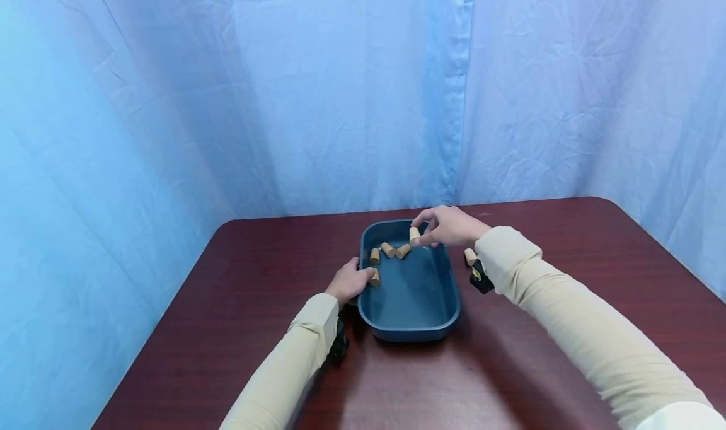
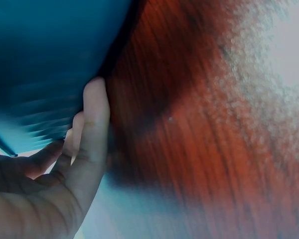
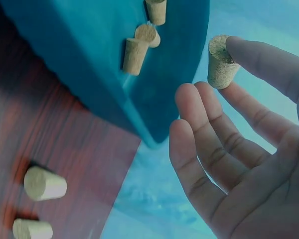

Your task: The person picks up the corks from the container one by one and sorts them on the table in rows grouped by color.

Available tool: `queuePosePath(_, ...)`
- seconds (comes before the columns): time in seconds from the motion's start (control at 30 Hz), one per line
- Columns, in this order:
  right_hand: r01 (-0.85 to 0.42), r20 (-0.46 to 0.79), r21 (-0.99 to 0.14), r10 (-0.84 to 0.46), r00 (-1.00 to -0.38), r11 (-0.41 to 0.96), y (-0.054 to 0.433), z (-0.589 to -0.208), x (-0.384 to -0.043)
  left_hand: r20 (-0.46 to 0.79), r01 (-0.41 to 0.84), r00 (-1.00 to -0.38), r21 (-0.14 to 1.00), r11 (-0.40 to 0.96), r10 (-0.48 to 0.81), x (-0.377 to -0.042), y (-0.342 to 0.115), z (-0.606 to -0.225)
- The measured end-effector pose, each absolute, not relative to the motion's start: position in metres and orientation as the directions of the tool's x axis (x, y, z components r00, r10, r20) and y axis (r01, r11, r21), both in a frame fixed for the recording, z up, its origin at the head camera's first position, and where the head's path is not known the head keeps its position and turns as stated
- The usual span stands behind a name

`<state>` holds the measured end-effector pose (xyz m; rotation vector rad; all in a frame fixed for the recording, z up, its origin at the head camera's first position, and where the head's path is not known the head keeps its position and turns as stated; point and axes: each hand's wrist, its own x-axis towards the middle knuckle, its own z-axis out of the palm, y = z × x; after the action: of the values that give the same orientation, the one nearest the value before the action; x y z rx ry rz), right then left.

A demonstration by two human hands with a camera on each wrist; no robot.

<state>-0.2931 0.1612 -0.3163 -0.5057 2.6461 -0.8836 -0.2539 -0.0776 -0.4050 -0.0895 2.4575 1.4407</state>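
Observation:
A dark blue tub [image 1: 408,335] with rounded corners stands on the table. Several tapered cork stoppers [image 1: 403,251] lie inside it, mostly toward its far left. My right hand [image 1: 450,225] pinches another cork stopper [image 3: 222,67] between thumb and index finger, above the tub's far right part. Its other fingers [image 3: 187,99] are spread apart. At the tub's left side my left hand [image 1: 350,281] grips the wall, thumb over the rim beside a cork. In the left wrist view the fingers [image 2: 95,107] of that hand lie against the outer side, low near the table.
Two more corks [image 3: 45,184] lie on the table right of the tub, one partly behind the right wrist in the head view. The dark red wooden table [image 1: 255,304] has rounded far corners. Pale blue curtains [image 1: 351,102] hang behind and beside it.

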Motion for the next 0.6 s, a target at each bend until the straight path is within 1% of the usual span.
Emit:
queuePosePath(0.17, -0.251, -0.155, -0.605, -0.422, -0.893, 0.755, 0.177, -0.312, -0.29, -0.284, -0.202, -0.954, 0.844, 0.497, 0.093, -0.254, -0.077, -0.405)
queuePosePath(0.6, -0.234, -0.159, -0.637, -0.421, -0.893, 0.735, 0.22, -0.32, -0.29, -0.292, -0.21, -0.952, 0.841, 0.498, 0.092, -0.254, -0.077, -0.403)
